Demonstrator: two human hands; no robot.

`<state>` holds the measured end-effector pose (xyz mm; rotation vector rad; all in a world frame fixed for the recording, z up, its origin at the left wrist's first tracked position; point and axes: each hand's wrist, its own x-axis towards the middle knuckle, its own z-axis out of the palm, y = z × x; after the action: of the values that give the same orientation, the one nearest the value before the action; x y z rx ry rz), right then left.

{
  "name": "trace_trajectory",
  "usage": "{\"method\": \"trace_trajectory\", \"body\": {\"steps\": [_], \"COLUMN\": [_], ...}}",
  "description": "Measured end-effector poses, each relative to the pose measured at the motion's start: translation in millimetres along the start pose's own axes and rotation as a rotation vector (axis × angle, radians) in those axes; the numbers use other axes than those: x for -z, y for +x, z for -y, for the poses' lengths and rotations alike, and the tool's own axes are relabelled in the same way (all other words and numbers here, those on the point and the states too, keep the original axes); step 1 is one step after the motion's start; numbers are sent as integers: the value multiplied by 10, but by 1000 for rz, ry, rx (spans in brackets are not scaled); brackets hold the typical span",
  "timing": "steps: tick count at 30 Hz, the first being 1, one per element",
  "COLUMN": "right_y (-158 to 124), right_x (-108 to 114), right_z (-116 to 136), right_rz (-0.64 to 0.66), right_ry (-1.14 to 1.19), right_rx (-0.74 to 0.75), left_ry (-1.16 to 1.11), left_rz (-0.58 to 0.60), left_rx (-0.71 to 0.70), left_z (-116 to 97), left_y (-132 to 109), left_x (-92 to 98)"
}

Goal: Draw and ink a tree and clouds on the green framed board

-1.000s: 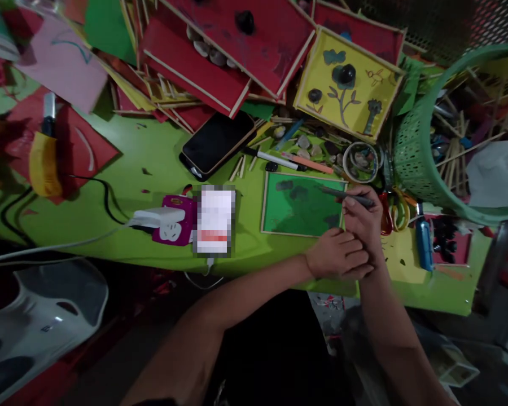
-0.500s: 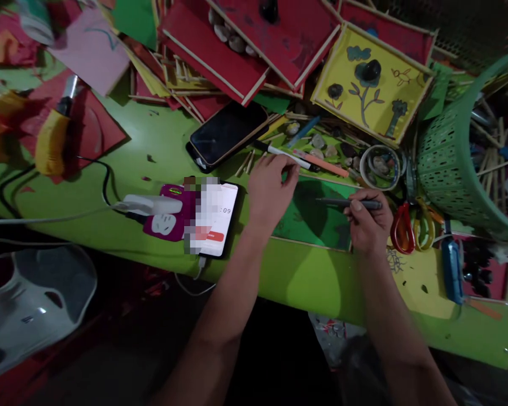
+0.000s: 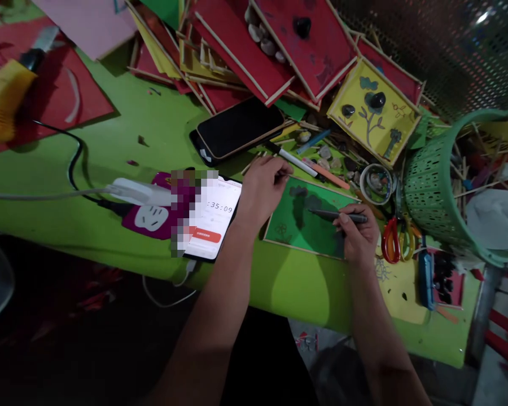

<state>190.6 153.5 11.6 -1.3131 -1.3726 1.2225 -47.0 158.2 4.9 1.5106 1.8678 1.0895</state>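
A green board with thin wooden strips along its edges lies in front of me, with dark drawn shapes on it. My right hand is closed around a dark marker pen, whose tip points left over the board. Whether the tip touches the surface I cannot tell. At the board's upper left corner rests my left hand, fingers curled; what they hold, if anything, is hidden. Just beyond lie a white pen and an orange pen.
A lit phone sits beside a purple power strip at left. Framed boards are stacked behind, near a dark phone. To the right are red-handled scissors, a tape roll and a green basket.
The camera view has shifted, uncovering more of the board's left side. My right hand still holds the pen over the board; my left hand stays near its corner, fingers curled.
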Motion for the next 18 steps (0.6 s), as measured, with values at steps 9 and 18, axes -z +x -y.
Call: {"method": "trace_trajectory", "body": {"steps": [9, 18], "right_y": [1, -15], "right_x": [-9, 2], "right_z": [-15, -4], "right_rz": [-27, 0], "right_ry": [-8, -80], "right_rx": [23, 18], "left_ry": [-12, -14], "left_rz": [-1, -7], "left_rx": [0, 19], "left_z": [36, 4], "left_y": [21, 7], "left_x": [-2, 4]}}
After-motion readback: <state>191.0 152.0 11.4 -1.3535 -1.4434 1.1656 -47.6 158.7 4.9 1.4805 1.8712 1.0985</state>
